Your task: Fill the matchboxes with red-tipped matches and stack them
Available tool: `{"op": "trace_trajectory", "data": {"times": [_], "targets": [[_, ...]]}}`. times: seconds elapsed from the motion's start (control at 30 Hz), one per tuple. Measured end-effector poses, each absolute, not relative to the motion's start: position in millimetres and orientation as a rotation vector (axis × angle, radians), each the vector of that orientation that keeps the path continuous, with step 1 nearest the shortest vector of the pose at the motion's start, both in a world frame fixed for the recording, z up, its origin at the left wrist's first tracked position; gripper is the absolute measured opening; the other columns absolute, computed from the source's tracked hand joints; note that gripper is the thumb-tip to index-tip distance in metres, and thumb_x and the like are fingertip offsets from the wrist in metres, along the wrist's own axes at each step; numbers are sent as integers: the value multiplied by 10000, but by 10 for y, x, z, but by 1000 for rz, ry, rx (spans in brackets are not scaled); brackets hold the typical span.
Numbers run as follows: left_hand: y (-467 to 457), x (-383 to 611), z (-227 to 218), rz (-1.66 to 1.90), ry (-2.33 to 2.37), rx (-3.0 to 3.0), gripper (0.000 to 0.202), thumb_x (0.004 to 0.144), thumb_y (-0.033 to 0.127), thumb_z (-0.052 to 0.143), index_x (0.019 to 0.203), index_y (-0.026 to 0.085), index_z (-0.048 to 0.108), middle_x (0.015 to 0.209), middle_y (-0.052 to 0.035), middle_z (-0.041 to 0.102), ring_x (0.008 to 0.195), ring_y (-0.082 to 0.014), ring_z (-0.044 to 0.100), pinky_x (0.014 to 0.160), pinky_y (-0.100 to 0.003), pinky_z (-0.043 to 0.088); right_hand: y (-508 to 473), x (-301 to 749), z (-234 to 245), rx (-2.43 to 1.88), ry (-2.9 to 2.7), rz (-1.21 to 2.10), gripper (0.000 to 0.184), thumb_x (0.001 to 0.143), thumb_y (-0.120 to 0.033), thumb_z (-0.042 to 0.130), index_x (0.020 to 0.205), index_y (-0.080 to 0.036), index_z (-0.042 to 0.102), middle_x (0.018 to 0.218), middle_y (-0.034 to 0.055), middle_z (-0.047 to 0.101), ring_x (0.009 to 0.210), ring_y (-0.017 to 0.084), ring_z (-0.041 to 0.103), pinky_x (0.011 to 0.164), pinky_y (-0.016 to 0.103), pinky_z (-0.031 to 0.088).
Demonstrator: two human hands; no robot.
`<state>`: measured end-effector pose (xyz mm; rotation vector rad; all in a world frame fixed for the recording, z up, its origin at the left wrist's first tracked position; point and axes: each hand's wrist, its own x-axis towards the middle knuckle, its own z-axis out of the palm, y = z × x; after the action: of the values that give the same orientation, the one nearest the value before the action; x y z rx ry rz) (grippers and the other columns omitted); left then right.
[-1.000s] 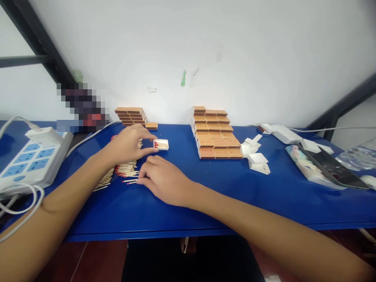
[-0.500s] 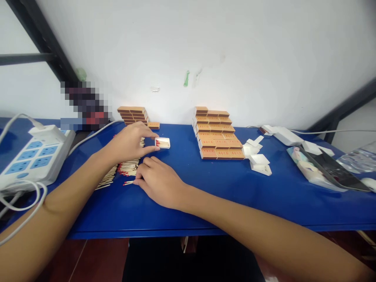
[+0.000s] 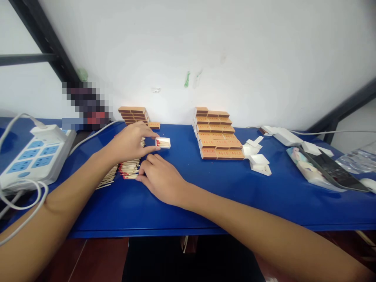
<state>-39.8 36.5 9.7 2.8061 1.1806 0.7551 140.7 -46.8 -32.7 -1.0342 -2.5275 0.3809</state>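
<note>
At the left end of a small white matchbox tray (image 3: 167,143), the thumb and forefinger of my left hand (image 3: 129,139) are closed on its two sides. Several red-tipped matches lie in the tray. Below it, my right hand (image 3: 161,178) is closed in a pinch at the right edge of a pile of matches (image 3: 129,169), its fingertips on the stick ends. Heads in this pile point left. A second group of matches (image 3: 108,178) lies to the left, partly covered by my left forearm.
Matchboxes (image 3: 133,110) are stacked at the back left; a stepped stack of matchboxes (image 3: 217,143) stands right of centre. Folded white trays (image 3: 258,160), a phone (image 3: 340,170) and a plastic packet (image 3: 308,172) lie further right. A power strip (image 3: 38,156) with looping cables occupies the left of the blue table (image 3: 223,205).
My right hand has shifted slightly up and right, and the loose matches at its fingertips now lie against the pile's front edge. My left hand and the tray have stayed put.
</note>
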Motion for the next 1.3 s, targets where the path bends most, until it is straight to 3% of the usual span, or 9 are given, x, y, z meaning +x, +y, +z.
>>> {"op": "trace_trajectory", "data": {"times": [0.23,0.53,0.67,0.8,1.3], "targets": [[360,-393,98,723,1185,2821,424,926,568,780,1139,215,882,1042,-109,842,1003,-313,719,899,-442,548,-487,1430,-277,-1100,-2654,273,293,1133,-328,593,1090,-79,741,1121,181,713,1069,289,646,979,449,555],[318,-368,114,712,1185,2829,393,949,521,767,1134,193,882,1057,-118,844,1009,-321,724,909,-453,552,-483,1699,-210,-1113,-2729,247,270,1148,-278,548,1094,-73,715,1184,193,714,1076,285,655,1002,448,554],[337,-381,91,719,1179,2831,405,944,534,773,1144,199,882,1052,-119,840,1020,-324,728,907,-451,557,-483,1803,-117,-1112,-2690,314,228,1121,-307,624,1139,-94,703,1194,181,717,1128,292,664,999,457,564],[358,-392,76,726,1171,2835,392,943,522,770,1149,207,882,1028,-114,830,1014,-315,722,901,-440,556,-490,1785,-113,-994,-2668,293,329,1081,-359,702,1240,-71,688,1278,209,711,1232,317,649,1082,486,547],[332,-369,96,696,1198,2801,406,938,546,777,1158,222,883,1071,-114,843,1028,-322,728,922,-461,559,-469,1723,-196,-1082,-2746,201,285,1138,-307,570,1063,-75,715,1147,193,725,1065,273,680,971,424,573]]}}
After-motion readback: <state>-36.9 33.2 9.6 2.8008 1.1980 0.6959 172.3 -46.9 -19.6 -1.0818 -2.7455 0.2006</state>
